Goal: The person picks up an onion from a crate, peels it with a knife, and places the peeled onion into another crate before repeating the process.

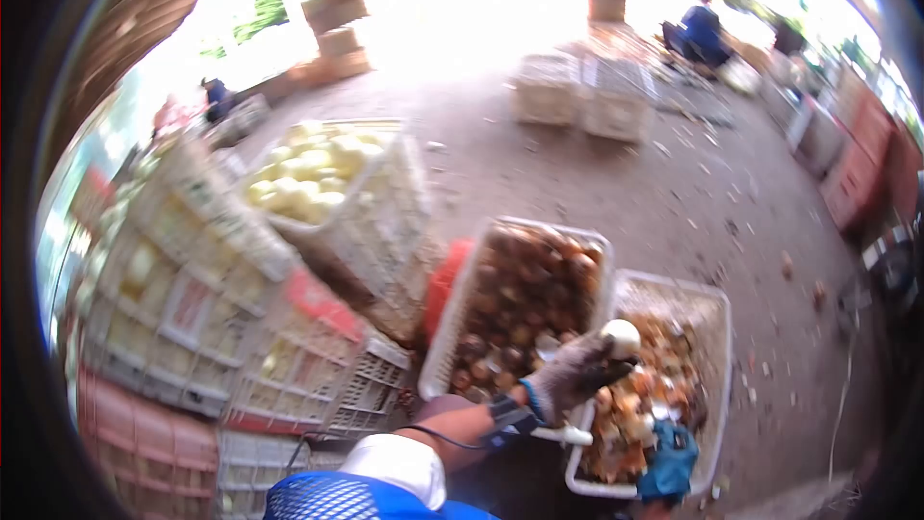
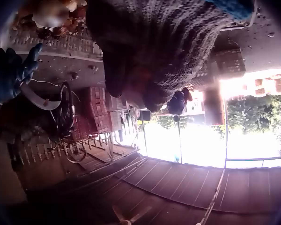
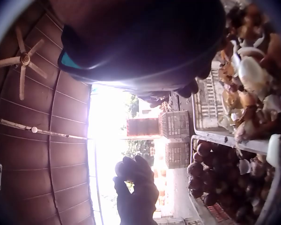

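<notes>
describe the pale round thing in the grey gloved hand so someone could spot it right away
Start at the two white crates side by side on the ground: the brown-filled crate and the peel-filled crate. Over the gap between them the left hand holds the peeled bulb. It is smooth and whitish, unlike the brown pieces around it.

A pale, peeled, round onion (image 1: 621, 335) is sitting at the fingertips of the grey-gloved left hand (image 1: 570, 373), raised above two white crates: one (image 1: 467, 303) holding brown unpeeled onions, the other (image 1: 720, 327) holding peelings (mostly loose skins).
</notes>
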A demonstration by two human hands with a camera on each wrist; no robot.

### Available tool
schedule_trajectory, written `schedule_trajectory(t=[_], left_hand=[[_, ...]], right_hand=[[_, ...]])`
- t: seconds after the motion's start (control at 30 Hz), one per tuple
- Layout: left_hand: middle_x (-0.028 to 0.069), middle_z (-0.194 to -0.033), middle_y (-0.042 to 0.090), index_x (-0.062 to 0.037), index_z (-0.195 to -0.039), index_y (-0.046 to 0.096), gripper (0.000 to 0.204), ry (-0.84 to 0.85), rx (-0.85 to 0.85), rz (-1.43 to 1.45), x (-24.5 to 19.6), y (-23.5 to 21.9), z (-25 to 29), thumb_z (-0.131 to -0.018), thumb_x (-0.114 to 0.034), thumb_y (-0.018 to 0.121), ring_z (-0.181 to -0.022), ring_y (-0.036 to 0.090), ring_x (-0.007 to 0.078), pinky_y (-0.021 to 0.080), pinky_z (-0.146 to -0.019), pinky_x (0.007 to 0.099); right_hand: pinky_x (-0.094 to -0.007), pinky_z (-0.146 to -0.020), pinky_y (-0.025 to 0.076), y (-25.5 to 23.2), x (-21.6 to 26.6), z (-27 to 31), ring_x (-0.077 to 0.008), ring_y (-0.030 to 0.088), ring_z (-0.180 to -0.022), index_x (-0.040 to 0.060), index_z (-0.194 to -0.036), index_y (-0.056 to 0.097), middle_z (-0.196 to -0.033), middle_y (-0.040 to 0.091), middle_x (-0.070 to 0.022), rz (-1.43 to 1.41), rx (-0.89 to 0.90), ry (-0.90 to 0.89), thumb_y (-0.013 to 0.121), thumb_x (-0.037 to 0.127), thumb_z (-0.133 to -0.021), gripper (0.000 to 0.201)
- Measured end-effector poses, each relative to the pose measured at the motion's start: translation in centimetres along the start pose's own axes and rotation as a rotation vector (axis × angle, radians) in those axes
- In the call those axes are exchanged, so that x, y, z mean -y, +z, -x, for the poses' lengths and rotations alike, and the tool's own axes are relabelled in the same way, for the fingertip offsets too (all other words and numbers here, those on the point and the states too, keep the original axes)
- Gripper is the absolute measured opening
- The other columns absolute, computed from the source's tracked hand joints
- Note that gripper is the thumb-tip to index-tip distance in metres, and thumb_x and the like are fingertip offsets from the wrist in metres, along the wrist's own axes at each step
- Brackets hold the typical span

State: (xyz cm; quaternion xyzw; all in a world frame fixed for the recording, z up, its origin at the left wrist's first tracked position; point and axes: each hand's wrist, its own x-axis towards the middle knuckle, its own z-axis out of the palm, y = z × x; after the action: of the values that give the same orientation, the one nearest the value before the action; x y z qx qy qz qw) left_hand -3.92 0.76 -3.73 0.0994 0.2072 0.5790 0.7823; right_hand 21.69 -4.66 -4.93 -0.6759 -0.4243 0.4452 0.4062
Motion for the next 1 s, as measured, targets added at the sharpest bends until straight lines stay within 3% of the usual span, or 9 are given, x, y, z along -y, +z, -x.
schedule_trajectory(t=[0.23,0.37,0.43,0.53,0.63,0.77,0.83,0.93,1.0], left_hand=[[0.0167,-0.119,0.069,-0.0038,-0.135,0.057,0.03,0.45,-0.196,0.016,-10.8,-0.7,3.7,-0.106,-0.007,0.056,-0.1,0.073,0.0238,0.064,-0.091,0.033],[0.0167,-0.112,0.069,0.0051,-0.128,0.058,0.03,0.764,-0.386,-0.136,-18.9,-3.1,8.4,-0.099,0.005,0.054,-0.093,0.072,0.0234,0.064,-0.087,0.0322],[0.0121,-0.103,0.069,-0.0009,-0.118,0.063,0.03,0.891,-0.488,-0.178,-24.2,-3.3,10.3,-0.092,0.01,0.054,-0.086,0.069,0.0194,0.063,-0.08,0.0328],[0.0144,-0.102,0.069,0.003,-0.112,0.063,0.022,1.031,-0.722,-0.298,-34.7,-1.7,12.0,-0.092,0.009,0.058,-0.088,0.071,0.0236,0.064,-0.085,0.032],[0.0152,-0.101,0.07,0.0049,-0.111,0.062,0.017,1.245,-0.705,-0.291,-40.3,0.1,14.1,-0.094,0.006,0.061,-0.09,0.073,0.0258,0.064,-0.086,0.0326],[0.0164,-0.106,0.072,0.002,-0.118,0.062,0.021,1.146,-0.791,-0.395,-38.4,-1.1,14.1,-0.097,0.0,0.063,-0.096,0.073,0.0251,0.064,-0.086,0.033],[0.0146,-0.104,0.074,-0.0029,-0.116,0.065,0.017,1.005,-0.608,-0.512,-34.3,-3.5,13.7,-0.099,-0.003,0.064,-0.093,0.075,0.0236,0.065,-0.081,0.0349],[0.0091,-0.095,0.076,-0.0084,-0.107,0.071,0.008,0.614,-0.623,-0.612,-26.2,-6.4,12.1,-0.1,-0.011,0.068,-0.082,0.076,0.0223,0.064,-0.069,0.0382],[0.011,-0.099,0.076,-0.0048,-0.113,0.07,0.017,0.327,-0.566,-0.834,-21.4,-10.2,11.1,-0.1,-0.017,0.071,-0.087,0.076,0.0221,0.064,-0.072,0.0359]], right_hand=[[-0.0328,-0.05,0.046,2.1,-3.9,-2.1,-0.0127,0.058,-0.059,0.0065,-0.095,0.077,-0.076,0.07,-0.0008,0.09,-0.002,-0.123,0.071,0.022,-0.098,0.016],[-0.033,-0.05,0.046,3.6,-3.2,-2.1,-0.0129,0.058,-0.058,0.0067,-0.094,0.077,-0.075,0.069,-0.0008,0.119,0.02,-0.071,0.072,0.022,-0.098,0.016],[-0.033,-0.05,0.046,4.0,-3.0,-2.1,-0.0129,0.057,-0.057,0.0069,-0.094,0.077,-0.075,0.069,-0.0009,0.132,0.019,-0.054,0.072,0.022,-0.097,0.016],[-0.0331,-0.05,0.046,4.6,-2.8,-1.9,-0.0131,0.057,-0.057,0.0071,-0.094,0.077,-0.074,0.069,-0.001,0.155,0.025,-0.035,0.073,0.022,-0.097,0.016],[-0.0332,-0.05,0.047,5.0,-3.0,-2.0,-0.0132,0.057,-0.056,0.0073,-0.094,0.077,-0.074,0.069,-0.001,0.171,0.036,-0.013,0.073,0.023,-0.097,0.016],[-0.0333,-0.05,0.047,4.5,-4.4,-2.9,-0.0133,0.056,-0.055,0.0076,-0.094,0.077,-0.073,0.069,-0.0011,0.202,0.044,0.03,0.073,0.023,-0.097,0.016],[-0.0334,-0.05,0.047,3.9,-5.4,-4.0,-0.0134,0.056,-0.055,0.0077,-0.094,0.077,-0.073,0.069,-0.0012,0.286,0.07,0.004,0.074,0.023,-0.097,0.016],[-0.0389,-0.071,0.056,3.3,1.4,1.7,-0.027,0.068,-0.081,0.0152,-0.117,0.073,-0.097,0.07,-0.0113,1.111,0.082,-0.92,0.069,0.009,-0.089,0.029],[-0.0395,-0.077,0.056,2.7,1.0,1.6,-0.0299,0.068,-0.089,0.0173,-0.122,0.072,-0.1,0.067,-0.0126,1.205,0.236,-0.649,0.057,-0.001,-0.084,0.044]])
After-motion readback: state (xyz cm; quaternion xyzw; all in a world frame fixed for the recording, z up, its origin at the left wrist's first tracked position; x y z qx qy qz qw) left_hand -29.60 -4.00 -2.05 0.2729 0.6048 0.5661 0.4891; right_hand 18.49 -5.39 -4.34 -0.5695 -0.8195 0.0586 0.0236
